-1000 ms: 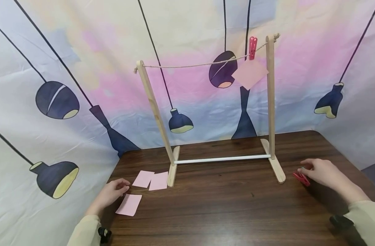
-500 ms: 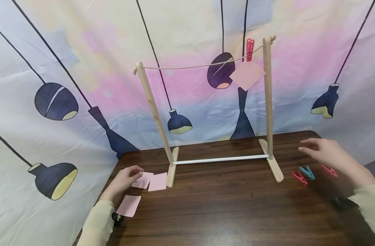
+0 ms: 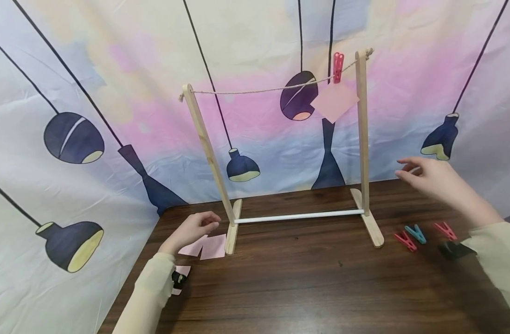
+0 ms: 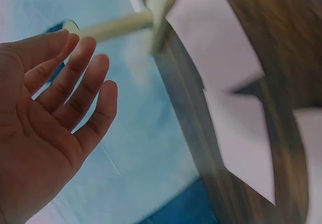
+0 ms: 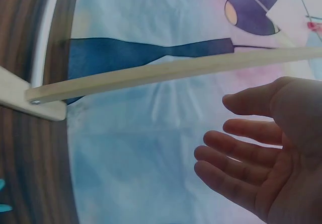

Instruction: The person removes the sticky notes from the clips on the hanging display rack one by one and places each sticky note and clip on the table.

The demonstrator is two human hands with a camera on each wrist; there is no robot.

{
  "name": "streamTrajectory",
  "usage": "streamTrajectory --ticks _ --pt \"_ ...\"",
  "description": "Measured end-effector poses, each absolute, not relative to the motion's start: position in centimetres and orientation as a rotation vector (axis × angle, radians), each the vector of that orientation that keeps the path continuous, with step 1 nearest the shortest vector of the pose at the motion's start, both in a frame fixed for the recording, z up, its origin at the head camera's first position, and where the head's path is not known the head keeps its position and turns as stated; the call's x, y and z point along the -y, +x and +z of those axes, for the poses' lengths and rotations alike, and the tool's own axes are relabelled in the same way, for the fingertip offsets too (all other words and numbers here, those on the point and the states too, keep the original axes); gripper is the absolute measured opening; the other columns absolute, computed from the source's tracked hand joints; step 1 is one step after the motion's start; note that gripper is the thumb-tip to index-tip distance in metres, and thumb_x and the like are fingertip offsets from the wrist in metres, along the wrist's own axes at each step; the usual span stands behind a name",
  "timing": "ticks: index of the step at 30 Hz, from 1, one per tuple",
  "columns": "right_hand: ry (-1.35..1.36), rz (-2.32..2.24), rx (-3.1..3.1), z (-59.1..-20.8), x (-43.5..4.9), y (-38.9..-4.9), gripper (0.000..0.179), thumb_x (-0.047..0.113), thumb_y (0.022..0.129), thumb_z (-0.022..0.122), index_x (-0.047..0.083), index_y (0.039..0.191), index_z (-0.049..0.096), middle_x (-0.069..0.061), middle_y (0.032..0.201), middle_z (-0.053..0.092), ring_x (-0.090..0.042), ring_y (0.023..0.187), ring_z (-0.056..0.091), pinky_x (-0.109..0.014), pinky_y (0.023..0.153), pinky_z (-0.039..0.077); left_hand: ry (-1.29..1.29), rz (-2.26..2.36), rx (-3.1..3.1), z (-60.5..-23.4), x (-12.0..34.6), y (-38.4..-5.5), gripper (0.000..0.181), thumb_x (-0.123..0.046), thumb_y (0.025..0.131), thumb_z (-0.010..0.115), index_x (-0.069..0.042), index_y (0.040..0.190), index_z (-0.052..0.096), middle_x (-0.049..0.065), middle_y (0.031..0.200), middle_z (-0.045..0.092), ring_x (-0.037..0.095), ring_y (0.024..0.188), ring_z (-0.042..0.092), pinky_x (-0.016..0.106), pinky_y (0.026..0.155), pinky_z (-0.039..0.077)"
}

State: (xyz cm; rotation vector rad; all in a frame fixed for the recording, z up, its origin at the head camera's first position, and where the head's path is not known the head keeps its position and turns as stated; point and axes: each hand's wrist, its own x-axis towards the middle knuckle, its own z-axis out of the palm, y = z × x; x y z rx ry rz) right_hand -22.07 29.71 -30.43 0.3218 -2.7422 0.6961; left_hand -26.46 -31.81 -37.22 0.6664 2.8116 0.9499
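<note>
My left hand (image 3: 192, 232) hovers above the table beside the stand's left foot, over pink paper squares. Its fingers are loosely bent with nothing between them, and the left wrist view shows the palm (image 4: 45, 118) bare. My right hand (image 3: 432, 174) is raised to the right of the stand's right post (image 3: 363, 139). In the right wrist view its relaxed fingers (image 5: 236, 153) hold nothing. One pink paper square (image 3: 335, 101) hangs by a corner from the twine (image 3: 255, 92), under a red clothespin (image 3: 338, 68). Two pink squares (image 3: 213, 247) lie by the left foot; a third (image 3: 183, 269) is partly covered by my left wrist camera.
Red clothespins (image 3: 405, 241) and a teal clothespin (image 3: 415, 234) lie on the table below my right hand. A white bar (image 3: 300, 216) joins the wooden feet low down. Behind the dark wooden table (image 3: 288, 287) hangs a lamp-patterned cloth (image 3: 154, 93).
My right hand has risen away from the clothespins, leaving them on the table. My left hand has moved rightward over the paper squares toward the left post. The head view has shifted slightly.
</note>
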Motion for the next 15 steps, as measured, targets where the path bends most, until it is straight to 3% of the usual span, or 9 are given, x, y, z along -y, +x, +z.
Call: streamTrajectory --ticks 4,7,15 --pt "0.343 0.713 2.723 -28.7 -28.7 -22.6 0.048 0.031 0.104 0.057 -0.006 0.134 0.056 -0.029 0.110 0.066 -0.047 0.098 0.066 -0.052 0.069 0.053 0.725 0.997 -2.792 -36.4 29.8 -26.7 0.022 -0.021 0.102 0.063 -0.008 0.119 0.069 0.014 0.111 0.070 0.027 0.098 0.067 0.038 0.078 0.055" --pt "0.348 0.715 2.701 -27.2 -27.9 -22.7 0.048 0.033 0.104 0.056 -0.004 0.135 0.057 -0.029 0.113 0.065 -0.046 0.100 0.064 -0.054 0.071 0.053 0.779 0.997 -2.799 -35.7 28.1 -27.0 0.022 -0.019 0.101 0.063 -0.010 0.120 0.068 0.009 0.113 0.070 0.020 0.100 0.066 0.041 0.085 0.054" --pt "0.390 0.788 2.568 -22.7 -26.1 -23.4 0.047 0.033 0.105 0.054 0.000 0.138 0.056 -0.030 0.120 0.063 -0.050 0.108 0.061 -0.064 0.083 0.047 0.872 0.917 -2.806 -33.3 24.2 -28.5 0.023 -0.019 0.102 0.061 -0.012 0.124 0.067 0.005 0.115 0.068 0.024 0.098 0.066 0.038 0.082 0.054"
